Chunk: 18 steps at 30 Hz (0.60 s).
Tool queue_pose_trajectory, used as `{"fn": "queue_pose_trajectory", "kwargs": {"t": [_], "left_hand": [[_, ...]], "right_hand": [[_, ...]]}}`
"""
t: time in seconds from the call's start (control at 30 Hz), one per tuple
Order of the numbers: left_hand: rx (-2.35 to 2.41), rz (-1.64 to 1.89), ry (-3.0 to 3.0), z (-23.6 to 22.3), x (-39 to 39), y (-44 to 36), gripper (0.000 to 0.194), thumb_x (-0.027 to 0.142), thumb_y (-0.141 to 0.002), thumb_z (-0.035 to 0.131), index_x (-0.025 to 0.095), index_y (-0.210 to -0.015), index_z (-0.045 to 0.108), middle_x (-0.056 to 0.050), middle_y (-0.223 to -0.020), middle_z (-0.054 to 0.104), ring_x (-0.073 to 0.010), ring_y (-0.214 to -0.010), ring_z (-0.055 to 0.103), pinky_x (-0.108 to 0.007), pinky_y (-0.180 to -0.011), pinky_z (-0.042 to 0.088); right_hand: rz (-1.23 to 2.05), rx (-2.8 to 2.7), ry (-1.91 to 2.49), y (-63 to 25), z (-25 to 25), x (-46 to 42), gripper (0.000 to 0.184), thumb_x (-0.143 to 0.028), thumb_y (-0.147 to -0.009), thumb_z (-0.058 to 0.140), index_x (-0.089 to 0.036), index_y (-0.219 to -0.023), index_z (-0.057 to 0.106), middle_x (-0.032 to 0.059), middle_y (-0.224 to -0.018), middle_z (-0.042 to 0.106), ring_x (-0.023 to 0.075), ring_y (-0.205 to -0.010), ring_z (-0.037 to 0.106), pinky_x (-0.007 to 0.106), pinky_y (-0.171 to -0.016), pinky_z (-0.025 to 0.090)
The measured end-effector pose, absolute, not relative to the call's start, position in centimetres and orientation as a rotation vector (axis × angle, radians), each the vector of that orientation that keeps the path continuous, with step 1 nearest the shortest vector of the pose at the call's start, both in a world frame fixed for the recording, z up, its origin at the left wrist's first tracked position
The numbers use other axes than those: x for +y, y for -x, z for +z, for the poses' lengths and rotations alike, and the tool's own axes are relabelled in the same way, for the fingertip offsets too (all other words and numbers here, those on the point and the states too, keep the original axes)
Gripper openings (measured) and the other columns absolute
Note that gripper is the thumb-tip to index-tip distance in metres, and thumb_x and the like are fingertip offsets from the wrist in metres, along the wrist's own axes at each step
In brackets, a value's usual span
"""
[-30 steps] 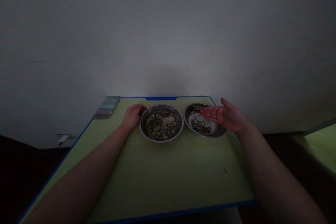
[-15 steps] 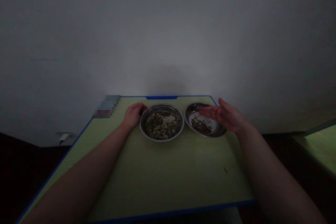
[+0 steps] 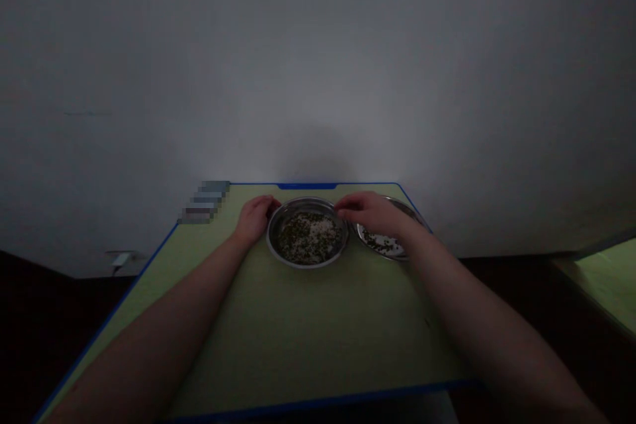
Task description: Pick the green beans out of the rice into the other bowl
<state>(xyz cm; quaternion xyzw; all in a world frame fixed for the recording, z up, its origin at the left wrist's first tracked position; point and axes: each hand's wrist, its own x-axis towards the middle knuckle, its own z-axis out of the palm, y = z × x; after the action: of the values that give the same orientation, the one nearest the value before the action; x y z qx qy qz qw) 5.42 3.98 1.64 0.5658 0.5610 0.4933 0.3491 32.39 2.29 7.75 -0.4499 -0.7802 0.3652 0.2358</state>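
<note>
Two round steel dishes stand side by side at the far end of a green table (image 3: 298,331). The left dish (image 3: 307,258) is full of mixed dark and pale grains. The right dish (image 3: 385,248) has only a few dark grains on its shiny bottom. My left hand (image 3: 253,217) rests curled against the left rim of the fuller dish. My right hand (image 3: 370,212) lies palm down over the gap between the dishes, its fingers reaching the fuller dish's right rim and covering part of the right dish. Whether those fingers grip the rim is hard to see.
The table has a blue edge and stands against a plain grey wall. A blurred-out patch (image 3: 205,202) lies at its far left corner. A small dark speck (image 3: 427,323) sits on the table at the right. Part of another green table (image 3: 609,278) shows at the right.
My right hand, earlier open palm-up over the right dish, has turned over and moved left to the right rim of the fuller dish. My left hand has stayed put.
</note>
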Motion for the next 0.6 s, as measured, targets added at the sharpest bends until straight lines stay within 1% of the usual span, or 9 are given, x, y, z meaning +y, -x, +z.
{"fn": "queue_pose_trajectory", "kwargs": {"t": [0.03,0.1,0.2,0.3,0.43,0.53,0.6], "left_hand": [[1.45,1.281,-1.469,1.6,4.0,-5.4,0.033,0.037,-0.076,0.042,0.015,-0.063,0.063,-0.001,-0.053,0.058,-0.0142,-0.053,0.052,-0.026,-0.055,0.042],[1.43,1.294,-1.466,1.5,4.1,-5.4,0.033,0.038,-0.076,0.042,0.015,-0.063,0.063,-0.001,-0.054,0.058,-0.014,-0.053,0.052,-0.026,-0.055,0.042],[1.398,1.304,-1.483,1.3,4.1,-5.3,0.033,0.039,-0.076,0.041,0.016,-0.063,0.062,-0.001,-0.054,0.058,-0.0141,-0.053,0.052,-0.025,-0.054,0.041],[1.417,1.299,-1.498,1.3,4.1,-5.3,0.032,0.038,-0.076,0.042,0.016,-0.063,0.061,-0.001,-0.055,0.058,-0.0143,-0.055,0.052,-0.025,-0.055,0.041],[1.409,1.316,-1.453,1.1,4.3,-5.3,0.033,0.04,-0.075,0.043,0.016,-0.063,0.061,-0.002,-0.056,0.06,-0.0146,-0.056,0.053,-0.025,-0.056,0.043],[1.364,1.313,-1.436,0.8,4.5,-5.2,0.033,0.042,-0.074,0.045,0.016,-0.064,0.062,-0.002,-0.057,0.061,-0.0149,-0.056,0.054,-0.026,-0.055,0.042],[1.364,1.307,-1.431,0.6,4.6,-5.1,0.032,0.042,-0.073,0.046,0.016,-0.063,0.062,-0.002,-0.057,0.06,-0.0149,-0.055,0.053,-0.026,-0.055,0.042]], "right_hand": [[0.922,-2.229,1.233,-31.0,7.9,2.5,0.024,-0.031,-0.076,0.06,-0.018,-0.094,0.068,0.0048,-0.088,0.069,0.0164,-0.079,0.061,0.03,-0.075,0.046],[0.767,-2.402,1.221,-28.2,8.0,2.8,0.026,-0.03,-0.074,0.061,-0.018,-0.096,0.068,0.0048,-0.089,0.069,0.0169,-0.079,0.061,0.028,-0.073,0.045],[0.498,-2.652,1.128,-24.7,7.6,3.4,0.026,-0.024,-0.073,0.059,-0.02,-0.097,0.069,0.0047,-0.093,0.069,0.0188,-0.084,0.06,0.027,-0.074,0.043],[0.299,-2.854,0.982,-22.4,6.6,4.0,0.027,-0.019,-0.072,0.056,-0.021,-0.096,0.069,0.0057,-0.095,0.069,0.0204,-0.086,0.061,0.028,-0.075,0.042],[0.153,-2.983,0.9,-21.1,5.5,4.6,0.03,-0.012,-0.07,0.055,-0.019,-0.095,0.069,0.0086,-0.095,0.069,0.0215,-0.088,0.061,0.03,-0.079,0.042],[0.08,-3.021,0.903,-20.8,5.2,4.7,0.026,-0.013,-0.07,0.056,-0.017,-0.092,0.069,0.0104,-0.094,0.069,0.0225,-0.088,0.061,0.031,-0.081,0.041],[0.057,-3.043,0.913,-20.7,5.3,4.6,0.022,-0.015,-0.072,0.055,-0.016,-0.089,0.07,0.011,-0.091,0.069,0.0228,-0.086,0.061,0.032,-0.08,0.042]]}}
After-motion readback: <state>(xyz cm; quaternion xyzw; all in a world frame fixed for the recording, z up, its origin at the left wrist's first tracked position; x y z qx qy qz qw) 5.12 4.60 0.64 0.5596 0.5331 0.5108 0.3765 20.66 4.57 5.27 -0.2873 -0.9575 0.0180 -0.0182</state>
